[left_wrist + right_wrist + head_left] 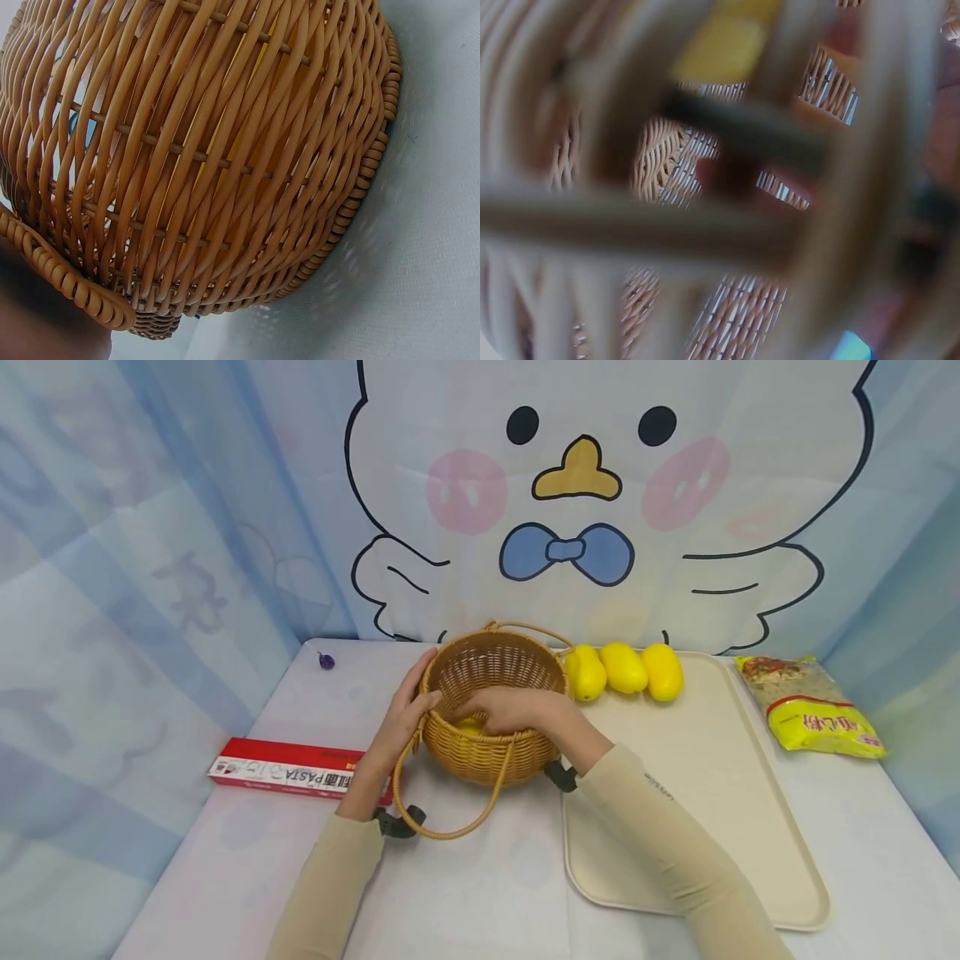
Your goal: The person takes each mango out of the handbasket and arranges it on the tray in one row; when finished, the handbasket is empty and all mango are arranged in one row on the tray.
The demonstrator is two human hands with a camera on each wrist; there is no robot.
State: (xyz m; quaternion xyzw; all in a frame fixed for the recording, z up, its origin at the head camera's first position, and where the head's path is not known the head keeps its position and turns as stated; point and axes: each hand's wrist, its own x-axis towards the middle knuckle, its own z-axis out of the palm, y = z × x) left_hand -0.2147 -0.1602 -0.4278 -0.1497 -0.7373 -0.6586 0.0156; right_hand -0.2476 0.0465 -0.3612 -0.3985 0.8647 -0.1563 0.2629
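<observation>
A round woven wicker basket (pixel 480 760) with two looped handles sits on the table, its opening tipped toward the head camera. My left hand (pixel 401 718) grips its left rim, thumb over the edge and fingers along the outer wall. Inside the basket, my right hand (pixel 506 708) has its fingers and thumb around a yellow lemon (pixel 470 727), most of which is hidden. In the left wrist view the basket wall (pixel 202 150) fills the picture, with yellow showing through the weave. Through blurred wicker, the right wrist view shows a yellow patch of lemon (pixel 727 45).
Three lemons (pixel 624 668) lie in a row at the back of a beige tray (pixel 697 810) on the right. Beyond it is a bag of noodles (pixel 817 706). A red-and-white pasta box (pixel 288 768) lies left of the basket, and a small purple item (pixel 326 661) behind.
</observation>
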